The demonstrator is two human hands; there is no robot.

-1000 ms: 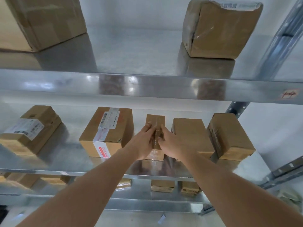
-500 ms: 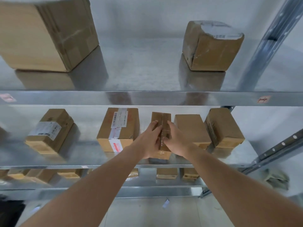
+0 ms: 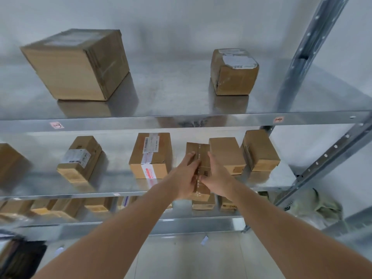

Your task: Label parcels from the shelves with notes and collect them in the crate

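A narrow brown cardboard parcel point(image 3: 202, 156) with a taped seam down its top lies on the middle metal shelf point(image 3: 112, 186). Its near end sticks out past the shelf's front edge. My left hand point(image 3: 185, 178) grips its left side and my right hand point(image 3: 216, 175) grips its right side, thumbs on top near the seam. Both arms reach up from the lower edge of the view. No crate or notes show in this view.
Other parcels flank it: a labelled box point(image 3: 151, 155) to the left, two plain boxes point(image 3: 227, 155) point(image 3: 259, 151) to the right. The top shelf holds a large box point(image 3: 77, 64) and a smaller one point(image 3: 234, 71). A slanted steel upright point(image 3: 306, 49) stands right.
The narrow parcel has slid toward me between both hands, its near end now past the shelf edge. My view has tilted up, showing more of the top shelf.
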